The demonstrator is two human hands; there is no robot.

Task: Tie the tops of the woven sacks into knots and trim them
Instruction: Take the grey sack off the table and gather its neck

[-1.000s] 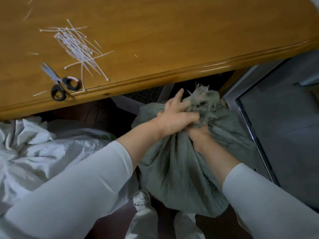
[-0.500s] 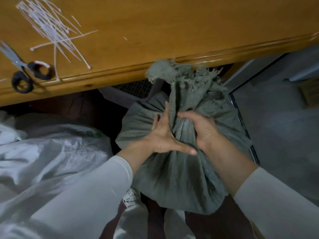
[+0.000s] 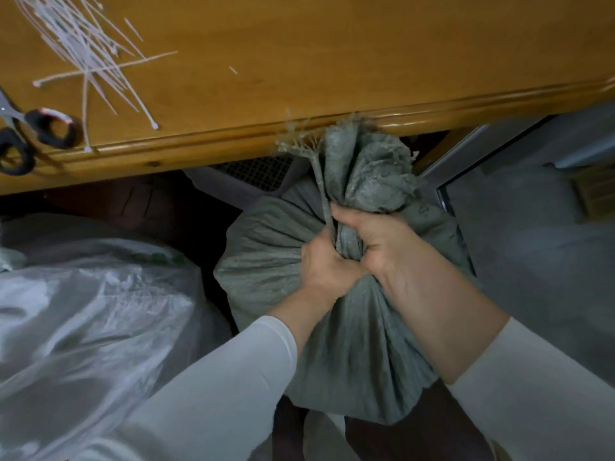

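In the head view a grey-green sack [image 3: 349, 344] stands on the floor just below the near edge of a wooden table [image 3: 332, 61], its gathered top [image 3: 369, 171] rising until it touches that edge. Both hands are pressed together at the neck [image 3: 346, 241] of the sack. The left hand [image 3: 324, 264] has its fingers curled round the neck from the left, and a frayed strand [image 3: 319, 181] runs up out of its grip beside the bunched top. The right hand [image 3: 376, 237] is clamped round the neck from the right, knuckles up, just under the bunch. Both arms wear white sleeves [image 3: 216, 394]. Loose threads stick out from the top toward the table edge. On the table, at the far left, lie black-handled scissors [image 3: 30, 134], partly cut off by the frame, and just beyond them a loose heap of thin white ties [image 3: 83, 44]. Left of the grey sack lies a crumpled white sack [image 3: 83, 311]; a patch of green print [image 3: 156, 257] on it is too blurred to read. A dark grille [image 3: 256, 168] shows under the table, and grey floor [image 3: 532, 244] lies to the right.
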